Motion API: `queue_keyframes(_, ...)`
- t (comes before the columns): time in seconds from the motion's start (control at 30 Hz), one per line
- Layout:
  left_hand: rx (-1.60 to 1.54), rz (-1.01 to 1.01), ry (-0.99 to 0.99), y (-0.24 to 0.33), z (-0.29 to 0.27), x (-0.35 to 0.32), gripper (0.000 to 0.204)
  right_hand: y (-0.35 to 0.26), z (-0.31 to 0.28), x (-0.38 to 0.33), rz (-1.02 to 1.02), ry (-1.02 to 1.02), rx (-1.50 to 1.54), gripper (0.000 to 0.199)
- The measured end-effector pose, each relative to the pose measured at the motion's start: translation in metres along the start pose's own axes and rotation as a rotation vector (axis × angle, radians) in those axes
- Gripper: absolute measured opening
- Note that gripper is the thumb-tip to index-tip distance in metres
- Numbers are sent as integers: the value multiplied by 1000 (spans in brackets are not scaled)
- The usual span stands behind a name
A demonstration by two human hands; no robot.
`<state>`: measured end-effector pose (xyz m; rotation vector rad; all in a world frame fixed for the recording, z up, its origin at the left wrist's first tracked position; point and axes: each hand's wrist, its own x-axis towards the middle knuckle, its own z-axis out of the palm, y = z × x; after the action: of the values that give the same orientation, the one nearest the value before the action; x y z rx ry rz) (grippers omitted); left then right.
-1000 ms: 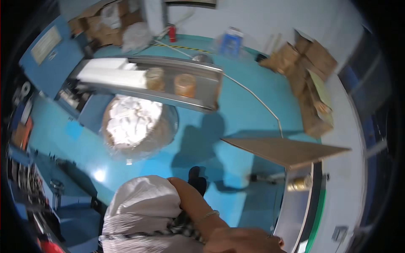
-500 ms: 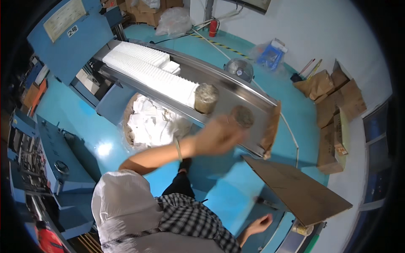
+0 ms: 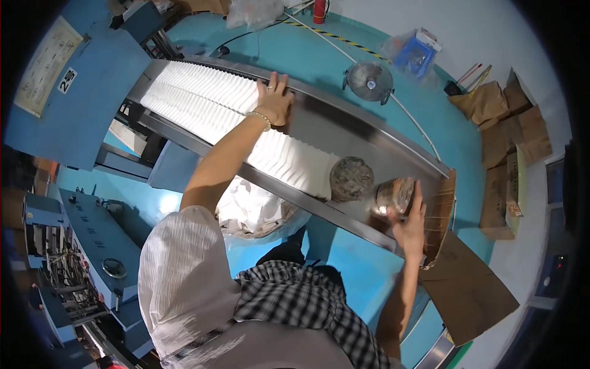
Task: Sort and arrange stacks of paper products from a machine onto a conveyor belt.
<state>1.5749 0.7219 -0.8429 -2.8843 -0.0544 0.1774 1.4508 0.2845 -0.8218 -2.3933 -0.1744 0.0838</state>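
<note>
White folded sheets (image 3: 227,120) fill the steel trough (image 3: 362,132). Her left hand (image 3: 275,101) presses flat and open on them; the right hand (image 3: 409,221) cups a round weight (image 3: 394,195) at the trough's end. Seemingly compressing the row; next calls for steady, even pressure.

The long metal tray (image 3: 344,132) has bare room between the two hands. The left hand (image 3: 275,99) blocks the white paper row (image 3: 203,101) at its 3 o'clock end. Two round stones (image 3: 351,178) sit by the right hand (image 3: 409,224), at 4 o'clock. A cardboard wall (image 3: 439,212) shuts the tray's end.
</note>
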Motion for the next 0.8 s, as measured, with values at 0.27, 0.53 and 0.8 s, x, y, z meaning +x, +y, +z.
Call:
queue_keyframes(0.27,-270,63,280,-69,-10,-41,20,-27,43,115,-186,-97,226,89)
queue_keyframes(0.53,-433,-66,535,-57,-1,-65,34,-135,94,166,-92,-642,650,81)
queue_keyframes(0.8,-907,186,501,83,-50,-183,59,-90,33,94,-639,-499,94,87)
